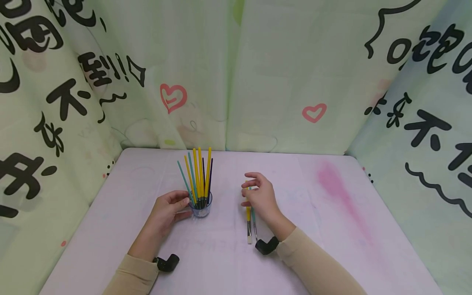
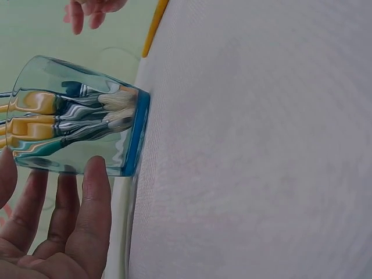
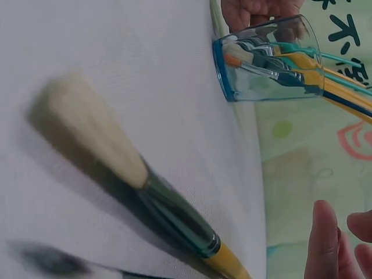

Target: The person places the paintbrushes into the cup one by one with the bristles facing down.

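A clear cup with a blue base [image 2: 139, 133] stands upright on the table, holding several paintbrushes [image 1: 199, 176] bristles down, with yellow, teal and dark handles. My left hand [image 1: 167, 211] is at the cup's left side, its fingertips at the wall and not wrapped round it. Right of the cup, two brushes lie on the table: a yellow-handled one [image 1: 248, 215] with pale bristles and a teal-handled one [image 1: 253, 215]. Above their handles hovers my right hand [image 1: 262, 198], fingers loosely bent and holding nothing. The right wrist view shows pale bristles [image 3: 93, 128] up close.
The table [image 1: 313, 229] has a pale pinkish cover with a pink stain [image 1: 339, 188] on the right. Curtains with black writing and red hearts [image 1: 173, 98] hang behind it and on both sides. A black wrist camera [image 1: 267, 246] sits near the lying brushes' tips.
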A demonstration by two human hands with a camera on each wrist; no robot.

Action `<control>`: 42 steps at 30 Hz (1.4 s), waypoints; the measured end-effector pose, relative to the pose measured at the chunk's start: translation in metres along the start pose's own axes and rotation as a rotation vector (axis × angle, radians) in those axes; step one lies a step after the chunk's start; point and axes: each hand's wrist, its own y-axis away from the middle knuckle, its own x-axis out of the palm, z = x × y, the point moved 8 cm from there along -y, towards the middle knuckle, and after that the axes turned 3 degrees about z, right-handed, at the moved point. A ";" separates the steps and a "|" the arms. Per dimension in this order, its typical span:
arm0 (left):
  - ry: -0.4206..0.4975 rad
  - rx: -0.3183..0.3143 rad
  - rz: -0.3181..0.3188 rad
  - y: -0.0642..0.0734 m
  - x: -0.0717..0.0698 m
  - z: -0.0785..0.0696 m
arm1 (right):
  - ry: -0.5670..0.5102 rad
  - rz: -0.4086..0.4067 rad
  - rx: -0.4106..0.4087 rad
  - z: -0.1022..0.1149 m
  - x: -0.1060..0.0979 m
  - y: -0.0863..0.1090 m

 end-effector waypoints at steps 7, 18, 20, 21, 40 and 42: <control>-0.010 -0.001 -0.008 0.000 0.000 0.000 | 0.040 -0.022 0.027 -0.005 -0.011 -0.001; -0.012 0.004 -0.009 -0.001 0.001 0.001 | 0.194 -0.028 0.098 -0.019 -0.027 -0.006; -0.010 0.003 -0.009 -0.001 0.000 0.001 | 0.211 -0.027 0.115 -0.020 -0.028 -0.006; -0.010 0.002 -0.009 -0.001 0.000 0.001 | 0.222 -0.027 0.124 -0.021 -0.029 -0.006; -0.010 -0.008 -0.007 -0.001 0.000 0.002 | 0.329 0.008 0.199 -0.030 -0.032 -0.008; -0.010 -0.009 -0.009 -0.001 0.000 0.002 | 0.336 0.014 0.205 -0.032 -0.031 -0.008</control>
